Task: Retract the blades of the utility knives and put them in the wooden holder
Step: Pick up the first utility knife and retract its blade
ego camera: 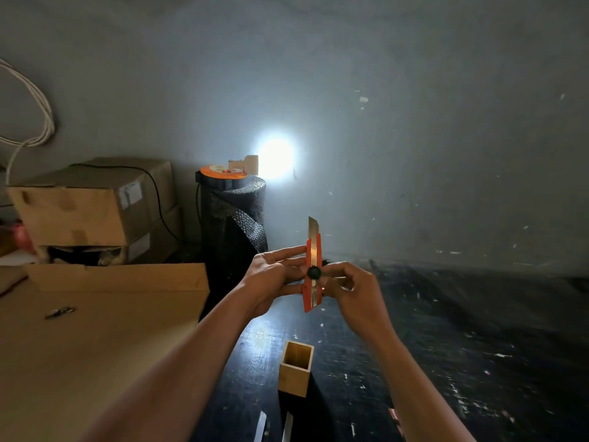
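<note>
An orange utility knife (308, 282) stands upright in the air, its metal blade sticking out past the top of the handle. My left hand (272, 277) grips the handle from the left side. My right hand (352, 290) holds it from the right, fingers at the black round lock knob. Below them a square wooden holder (295, 373) stands upright on the dark floor, its open top showing nothing inside. Two more knives or blades (274, 425) lie at the bottom edge, partly cut off.
A large flat cardboard sheet (95, 330) fills the left, with a small metal piece (59, 312) on it. Cardboard boxes (92, 205) are stacked behind. A black bubble-wrap roll (234, 218) with an orange reel and lit lamp stands by the grey wall.
</note>
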Tool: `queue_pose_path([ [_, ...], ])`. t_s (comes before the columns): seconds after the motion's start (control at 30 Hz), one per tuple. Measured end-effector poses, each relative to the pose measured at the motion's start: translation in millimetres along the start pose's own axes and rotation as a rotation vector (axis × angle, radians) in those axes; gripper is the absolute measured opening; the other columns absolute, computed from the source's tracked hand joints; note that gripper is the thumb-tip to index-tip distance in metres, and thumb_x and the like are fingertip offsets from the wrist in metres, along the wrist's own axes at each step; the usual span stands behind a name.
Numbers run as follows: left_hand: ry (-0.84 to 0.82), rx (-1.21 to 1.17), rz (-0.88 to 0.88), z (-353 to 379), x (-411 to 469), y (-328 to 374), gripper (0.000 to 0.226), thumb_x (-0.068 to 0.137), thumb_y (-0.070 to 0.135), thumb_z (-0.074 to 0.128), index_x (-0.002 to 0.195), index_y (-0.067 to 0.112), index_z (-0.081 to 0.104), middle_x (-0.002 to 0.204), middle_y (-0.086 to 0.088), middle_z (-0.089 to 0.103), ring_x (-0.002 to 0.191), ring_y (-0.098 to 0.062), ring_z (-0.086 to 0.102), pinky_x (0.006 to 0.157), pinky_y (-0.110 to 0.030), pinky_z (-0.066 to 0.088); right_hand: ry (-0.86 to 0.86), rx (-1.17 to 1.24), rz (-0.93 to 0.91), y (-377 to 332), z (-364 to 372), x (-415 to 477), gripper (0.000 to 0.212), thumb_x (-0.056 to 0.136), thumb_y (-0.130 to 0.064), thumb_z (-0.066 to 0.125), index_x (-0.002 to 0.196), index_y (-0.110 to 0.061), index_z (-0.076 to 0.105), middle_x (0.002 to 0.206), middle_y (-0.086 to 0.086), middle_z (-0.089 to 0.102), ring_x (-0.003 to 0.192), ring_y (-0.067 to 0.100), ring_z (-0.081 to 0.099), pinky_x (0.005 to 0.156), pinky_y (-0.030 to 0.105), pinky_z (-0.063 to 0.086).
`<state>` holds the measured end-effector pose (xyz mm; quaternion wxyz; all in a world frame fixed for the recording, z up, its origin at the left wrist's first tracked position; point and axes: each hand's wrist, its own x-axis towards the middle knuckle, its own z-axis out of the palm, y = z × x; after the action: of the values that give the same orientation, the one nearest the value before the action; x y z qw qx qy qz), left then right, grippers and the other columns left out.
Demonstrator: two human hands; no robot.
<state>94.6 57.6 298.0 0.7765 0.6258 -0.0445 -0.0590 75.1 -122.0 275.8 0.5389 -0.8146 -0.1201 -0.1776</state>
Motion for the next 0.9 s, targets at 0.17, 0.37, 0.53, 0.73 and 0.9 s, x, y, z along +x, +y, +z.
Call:
queue_pose_path([
  [0.17, -0.022, 0.061, 0.031, -0.4, -3.8, 5.8, 0.042, 0.089, -0.011, 0.066, 0.125, 0.011, 0.074, 0.115, -0.014, 0.080, 0.102, -0.034, 0.078, 0.092, -0.055, 0.061, 0.016, 0.014, -0.021, -5.4, 4.7, -4.0, 0.020, 0.091, -0.034, 0.068, 0.109, -0.025, 0.071, 0.099, -0.018, 0.070, 0.091, 0.006, 0.069, 0.082, 0.019, 0.054],
  [0.37, -0.044, 0.061, 0.040, 2.6, -7.9, 13.4, 0.044, 0.089, -0.014, 0.062, 0.123, 0.011, 0.074, 0.112, -0.014, 0.080, 0.102, -0.036, 0.078, 0.087, -0.051, 0.063, -0.014, -0.010, -0.048, -11.1, 4.2, 3.4, 0.015, 0.094, -0.031, 0.066, 0.108, -0.026, 0.072, 0.103, -0.014, 0.073, 0.095, 0.007, 0.069, 0.084, 0.019, 0.053],
  [0.53, -0.011, 0.087, 0.040, 2.7, -9.0, 15.1, 0.042, 0.088, -0.012, 0.063, 0.121, 0.010, 0.075, 0.109, -0.014, 0.081, 0.099, -0.034, 0.079, 0.088, -0.051, 0.063, -0.118, -0.037, -0.041, -8.9, 1.3, 2.7, 0.014, 0.091, -0.026, 0.071, 0.104, -0.024, 0.075, 0.102, -0.012, 0.074, 0.093, 0.007, 0.070, 0.083, 0.020, 0.055],
  [0.73, 0.051, 0.127, 0.081, 5.7, -5.7, 12.7, 0.042, 0.089, -0.011, 0.064, 0.123, 0.010, 0.075, 0.105, -0.014, 0.082, 0.093, -0.033, 0.080, 0.086, -0.052, 0.064, -0.152, 0.001, -0.051, -6.6, 1.1, -3.4, 0.013, 0.091, -0.019, 0.072, 0.101, -0.026, 0.076, 0.094, -0.020, 0.073, 0.091, -0.009, 0.067, 0.071, 0.005, 0.051],
  [0.9, 0.056, 0.118, 0.097, 10.1, -5.5, 12.7, 0.043, 0.088, -0.013, 0.063, 0.122, 0.010, 0.075, 0.102, -0.012, 0.083, 0.088, -0.030, 0.081, 0.076, -0.043, 0.067, -0.153, -0.039, -0.055, -8.0, 1.1, -5.5, 0.016, 0.091, -0.019, 0.070, 0.099, -0.033, 0.070, 0.094, -0.027, 0.066, 0.087, -0.019, 0.063, 0.071, -0.001, 0.046],
])
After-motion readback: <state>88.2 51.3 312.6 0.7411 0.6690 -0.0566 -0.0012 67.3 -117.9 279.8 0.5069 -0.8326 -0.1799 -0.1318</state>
